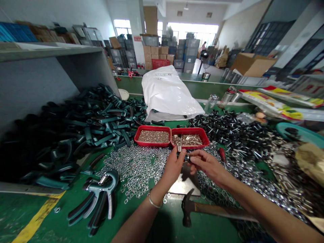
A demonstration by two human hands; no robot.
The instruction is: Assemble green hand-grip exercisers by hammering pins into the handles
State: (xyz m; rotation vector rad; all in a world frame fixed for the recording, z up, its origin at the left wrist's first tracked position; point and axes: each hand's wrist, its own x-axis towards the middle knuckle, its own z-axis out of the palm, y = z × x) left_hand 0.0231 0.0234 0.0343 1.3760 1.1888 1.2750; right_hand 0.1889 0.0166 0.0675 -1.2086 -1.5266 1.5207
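My left hand (174,164) is closed round a hand grip exerciser, mostly hidden by the fingers; its metal coil spring (179,147) sticks up above the thumb. From the right, my right hand (205,164) meets it, thumb and fingers pinched at the dark end (187,158) of the piece; what exactly they pinch is too small to make out. Below both hands lies a metal plate (181,185). Just beyond them stand two red trays, the left tray (153,145) with tiny metal pieces and the right tray (205,143) with small metal pins.
A claw hammer (202,207) lies in front. Assembled hand grips (98,192) sit at left, near a heap of teal handles (108,125). Loose nuts (139,168) spread across the table. Black-headed bolts (227,125), a red-handled screwdriver (222,154) and a white bag (169,94) lie farther off.
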